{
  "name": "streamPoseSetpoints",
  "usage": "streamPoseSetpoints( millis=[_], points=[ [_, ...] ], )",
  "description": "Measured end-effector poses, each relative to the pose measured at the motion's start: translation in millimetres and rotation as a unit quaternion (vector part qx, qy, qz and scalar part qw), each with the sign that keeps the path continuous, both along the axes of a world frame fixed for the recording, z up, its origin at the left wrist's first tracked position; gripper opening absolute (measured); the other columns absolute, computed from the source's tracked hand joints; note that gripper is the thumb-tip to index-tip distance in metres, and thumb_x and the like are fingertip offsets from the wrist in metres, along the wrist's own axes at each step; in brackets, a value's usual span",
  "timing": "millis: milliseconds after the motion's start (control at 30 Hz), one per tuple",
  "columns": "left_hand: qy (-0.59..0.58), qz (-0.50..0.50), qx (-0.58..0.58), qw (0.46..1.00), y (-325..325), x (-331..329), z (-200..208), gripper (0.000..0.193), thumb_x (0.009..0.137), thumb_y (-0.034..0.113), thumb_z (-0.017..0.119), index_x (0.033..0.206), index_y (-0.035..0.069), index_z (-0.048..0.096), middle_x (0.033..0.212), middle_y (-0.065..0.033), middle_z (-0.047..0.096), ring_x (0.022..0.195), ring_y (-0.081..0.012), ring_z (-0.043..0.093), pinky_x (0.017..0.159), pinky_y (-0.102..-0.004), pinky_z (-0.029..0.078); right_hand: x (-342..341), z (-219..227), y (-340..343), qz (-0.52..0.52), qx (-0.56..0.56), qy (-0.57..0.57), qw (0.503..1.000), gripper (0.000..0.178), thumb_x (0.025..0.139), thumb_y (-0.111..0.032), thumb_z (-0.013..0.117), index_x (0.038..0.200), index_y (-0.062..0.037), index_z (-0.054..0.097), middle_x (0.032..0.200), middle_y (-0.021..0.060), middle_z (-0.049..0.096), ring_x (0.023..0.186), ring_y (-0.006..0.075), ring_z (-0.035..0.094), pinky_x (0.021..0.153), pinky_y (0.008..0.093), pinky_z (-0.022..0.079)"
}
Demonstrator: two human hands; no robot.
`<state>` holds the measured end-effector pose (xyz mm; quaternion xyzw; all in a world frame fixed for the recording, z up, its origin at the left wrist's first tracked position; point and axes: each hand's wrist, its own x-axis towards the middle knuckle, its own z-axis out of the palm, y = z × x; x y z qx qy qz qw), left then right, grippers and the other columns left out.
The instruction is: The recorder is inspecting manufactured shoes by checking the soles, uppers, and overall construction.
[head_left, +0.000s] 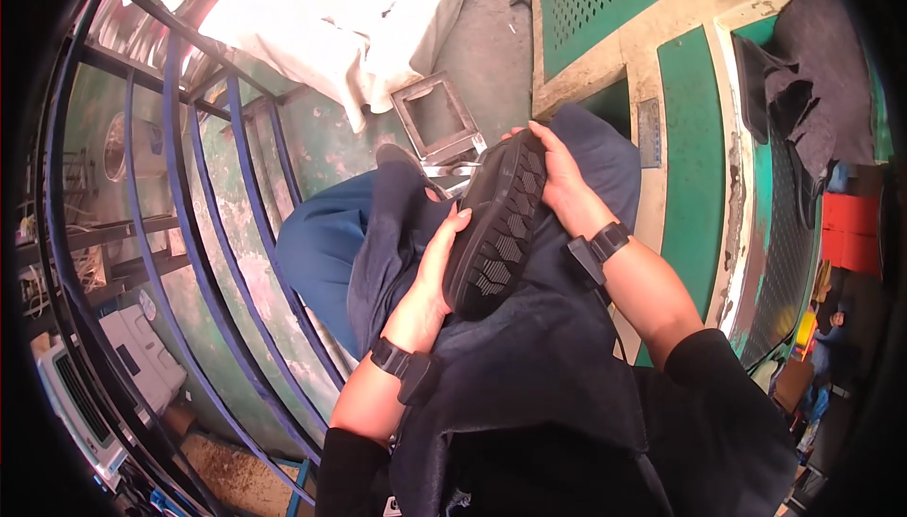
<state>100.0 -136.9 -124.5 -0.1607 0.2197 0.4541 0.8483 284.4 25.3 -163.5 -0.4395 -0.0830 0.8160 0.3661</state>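
Above my lap I hold a black shoe between both hands, its ridged rubber sole turned to the right and partly up toward me. My left hand grips the near end on the left side, with the thumb lying along the upper. At the far end my right hand wraps over the shoe, its fingers bent round the tip and partly hidden behind it. A dark apron covers my lap beneath the shoe.
To the left runs a rack of blue metal bars. Green and cream machine panels stand close on the right. Ahead are a square metal frame on the floor and a white cloth over something large.
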Motion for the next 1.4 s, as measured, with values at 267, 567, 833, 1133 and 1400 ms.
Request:
streamPoseSetpoints(
  millis=[267,567,833,1133,1400],
  points=[
    [0.176,0.01,0.009,0.984,-5,-11,44,0.08,0.097,0.027,0.059,0.162,0.018,0.012,0.145,-0.017,0.048,0.122,-0.0265,0.059,0.095,-0.0388,0.054,-24,4,-8,0.024,-0.012,0.032,0.999,0.03,0.097,-0.033,0.057,0.098,-0.0039,0.066,0.089,0.0103,0.071,0.08,0.024,0.069,0.077,0.0379,0.058],
    [0.486,0.015,0.109,0.867,72,-50,23,0.077,0.098,0.031,0.056,0.161,0.01,0.018,0.163,-0.0175,0.024,0.15,-0.0275,0.023,0.121,-0.0404,0.021,-61,44,9,0.289,0.28,-0.182,0.897,0.03,0.1,-0.018,0.053,0.101,0.004,0.073,0.096,0.0096,0.073,0.089,0.0141,0.067,0.084,0.0286,0.052],
    [0.362,0.0,0.108,0.926,126,-8,-7,0.047,0.097,0.037,0.056,0.122,0.0,0.067,0.119,-0.0125,0.068,0.11,-0.0201,0.063,0.096,-0.0314,0.048,-46,31,3,0.26,0.294,-0.1,0.914,0.026,0.097,-0.013,0.055,0.107,0.0048,0.071,0.104,0.0078,0.072,0.102,0.0152,0.064,0.093,0.0305,0.048],
    [0.324,0.01,0.15,0.934,99,-12,1,0.041,0.094,0.027,0.048,0.114,-0.002,0.068,0.111,-0.0114,0.07,0.107,-0.0204,0.064,0.096,-0.0302,0.047,-57,41,-28,0.196,0.408,-0.209,0.867,0.02,0.094,-0.01,0.058,0.097,0.0049,0.072,0.083,0.0081,0.071,0.077,0.0133,0.064,0.073,0.0282,0.051],
    [0.381,0.043,0.25,0.889,86,-16,18,0.049,0.092,0.032,0.045,0.115,-0.007,0.066,0.115,-0.0138,0.068,0.113,-0.0233,0.062,0.102,-0.0317,0.045,-65,71,-39,0.142,0.536,-0.249,0.794,0.018,0.09,-0.006,0.059,0.097,0.0024,0.073,0.084,0.0126,0.073,0.08,0.0183,0.07,0.074,0.0312,0.053]
  ],
)
